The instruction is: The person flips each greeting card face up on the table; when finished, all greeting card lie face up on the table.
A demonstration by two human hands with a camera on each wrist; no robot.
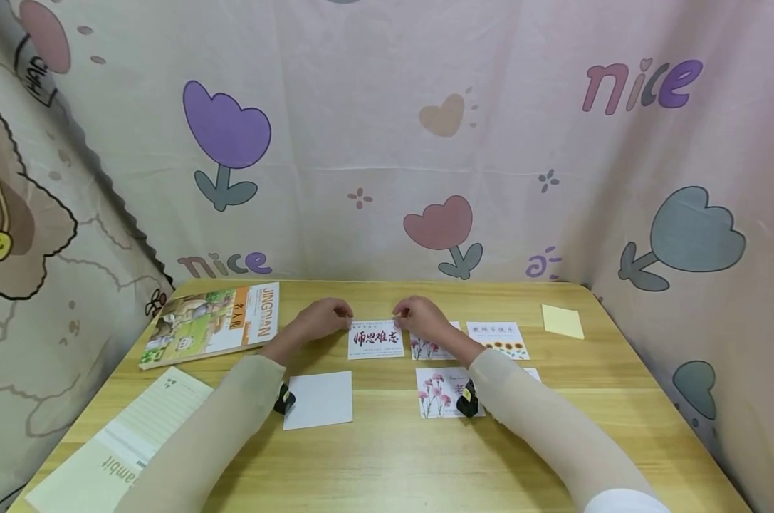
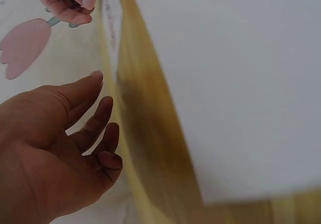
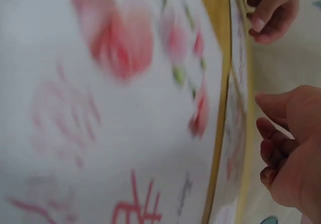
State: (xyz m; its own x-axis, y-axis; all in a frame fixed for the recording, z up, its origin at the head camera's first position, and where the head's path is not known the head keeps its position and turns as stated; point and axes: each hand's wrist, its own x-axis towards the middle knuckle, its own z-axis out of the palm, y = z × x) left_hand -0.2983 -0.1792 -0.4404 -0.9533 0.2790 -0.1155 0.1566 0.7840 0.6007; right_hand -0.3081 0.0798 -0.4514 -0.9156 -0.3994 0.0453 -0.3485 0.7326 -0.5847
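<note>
A card with dark red lettering (image 1: 376, 339) lies on the wooden table in the head view. My left hand (image 1: 321, 318) is at its far left corner, and my right hand (image 1: 421, 317) is at its far right corner. In the left wrist view, the left hand's fingers (image 2: 104, 111) bend loosely, thumb apart from them. The right hand's thumb is likewise apart from its bent fingers (image 3: 271, 133). Partly under the right hand in the head view shows a pink-flower card (image 1: 425, 350). A blank white card (image 1: 325, 400) lies below the left wrist.
Nearer me lies another pink-flower card (image 1: 434, 395), partly covered by my right wrist. A sunflower card (image 1: 497, 338) and a yellow sticky note (image 1: 562, 320) are farther right. On the left are a picture book (image 1: 210, 324) and a pale notebook (image 1: 120, 445). A printed curtain (image 1: 335, 142) hangs behind.
</note>
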